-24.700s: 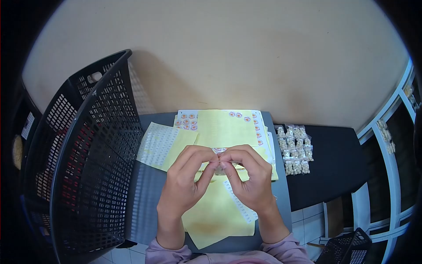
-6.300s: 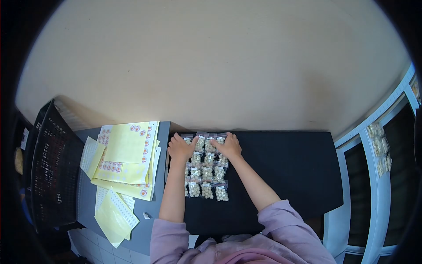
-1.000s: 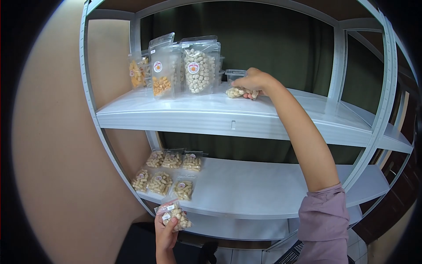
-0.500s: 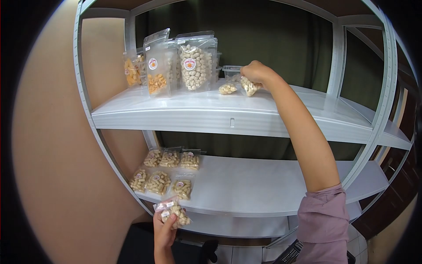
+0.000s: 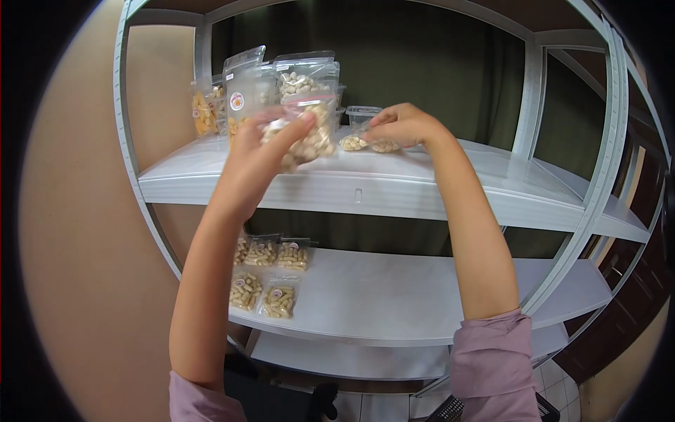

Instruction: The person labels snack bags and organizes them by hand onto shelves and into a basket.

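Observation:
My left hand (image 5: 264,144) is closed on a small clear snack bag (image 5: 309,141) of pale round pieces, raised in front of the upper shelf and slightly blurred. On that shelf, my right hand (image 5: 408,126) has its fingers closed at the top of another small snack bag (image 5: 385,146), whose filled part rests on the surface. Just left of it lies a similar small bag (image 5: 353,143). Behind these sits a clear plastic tub (image 5: 363,112), partly covered by my right fingers. The held bag hides part of a large pouch of white round snacks (image 5: 299,81).
Tall clear pouches (image 5: 242,81) stand at the upper shelf's left. Several bags of finger-shaped snacks (image 5: 279,299) lie at the left of the lower shelf (image 5: 380,295). The rack's metal uprights (image 5: 598,155) frame both sides. A dark perforated basket (image 5: 446,410) is on the floor.
My left hand has risen from below the lower shelf to the upper shelf, carrying its bag. The bag under my right hand now lies lower and flatter on the shelf.

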{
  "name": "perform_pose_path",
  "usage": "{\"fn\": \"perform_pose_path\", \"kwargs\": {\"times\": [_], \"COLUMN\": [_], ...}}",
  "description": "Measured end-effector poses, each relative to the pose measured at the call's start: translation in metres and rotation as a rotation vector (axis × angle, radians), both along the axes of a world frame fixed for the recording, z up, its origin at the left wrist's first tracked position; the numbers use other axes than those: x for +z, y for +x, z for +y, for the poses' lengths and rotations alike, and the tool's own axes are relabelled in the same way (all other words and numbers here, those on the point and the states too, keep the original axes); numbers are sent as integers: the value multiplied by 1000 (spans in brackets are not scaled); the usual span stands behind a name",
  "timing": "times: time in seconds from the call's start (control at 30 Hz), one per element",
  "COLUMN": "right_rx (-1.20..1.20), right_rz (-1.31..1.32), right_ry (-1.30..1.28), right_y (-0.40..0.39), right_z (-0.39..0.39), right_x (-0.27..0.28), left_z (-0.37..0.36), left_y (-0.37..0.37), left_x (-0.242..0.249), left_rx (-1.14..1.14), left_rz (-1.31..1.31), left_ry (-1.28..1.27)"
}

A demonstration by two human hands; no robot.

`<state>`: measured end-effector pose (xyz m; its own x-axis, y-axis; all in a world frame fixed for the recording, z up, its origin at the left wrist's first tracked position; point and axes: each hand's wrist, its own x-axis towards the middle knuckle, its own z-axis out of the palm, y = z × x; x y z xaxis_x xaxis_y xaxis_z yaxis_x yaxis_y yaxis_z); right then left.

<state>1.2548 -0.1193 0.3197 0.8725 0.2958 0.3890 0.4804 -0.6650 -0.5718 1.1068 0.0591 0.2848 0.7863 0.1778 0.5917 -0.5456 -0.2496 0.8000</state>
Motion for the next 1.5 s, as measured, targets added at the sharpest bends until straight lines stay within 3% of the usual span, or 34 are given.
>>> {"fn": "perform_pose_path", "kwargs": {"times": [0.13, 0.33, 0.4, 0.43, 0.47, 0.53, 0.73, 0.83, 0.9, 0.97, 1.03, 1.13, 1.27, 1.4, 1.5], "right_rx": [161, 4, -8, 123, 125, 386, 479, 281, -79, -102, -161, -193, -118, -164, -49], "right_rz": [-37, -108, -205, -226, -225, 120, -31, -34, -257, -170, -82, -44, 5, -137, -346], "right_ry": [-109, -179, 81, 225, 222, 533, 350, 401, 18, -81, -314, -437, -460, -350, 73], "right_y": [10, 9, 11, 12, 10, -12, -16, -5, 8, 8, -11, -9, -6, -9, -24], "right_z": [-1, 7, 9, 8, 4, -3, 2, 2, 4, 13, 25, 32, 18, 5, -16], "right_x": [-6, -7, -4, 2, 2, 8, 0, 5, -1, -2, 0, -4, -3, -7, -5], "left_z": [-12, -14, -16, -19, -21, -21, -14, -11, -10, -9, -7, -9, -10, -8, -9], "left_y": [52, 65, 66, 67, 69, 84, 91, 94, 90, 83, 88, 88, 88, 89, 82], "left_x": [4, 3, 5, 8, 10, 5, -2, -2, -1, 2, 1, 1, 0, 0, -4], "left_rx": [-136, -86, -98, -63, -28, -40, -124, -92, -57, -229, -226, -140, -3, 59, 20], "left_rz": [-18, 65, 71, 47, 22, -43, -95, -137, -170, -164, -243, -378, -546, -688, -727], "left_ry": [-47, 129, 200, 247, 295, 239, 131, 70, 13, -124, -148, -198, -162, -141, -208]}}
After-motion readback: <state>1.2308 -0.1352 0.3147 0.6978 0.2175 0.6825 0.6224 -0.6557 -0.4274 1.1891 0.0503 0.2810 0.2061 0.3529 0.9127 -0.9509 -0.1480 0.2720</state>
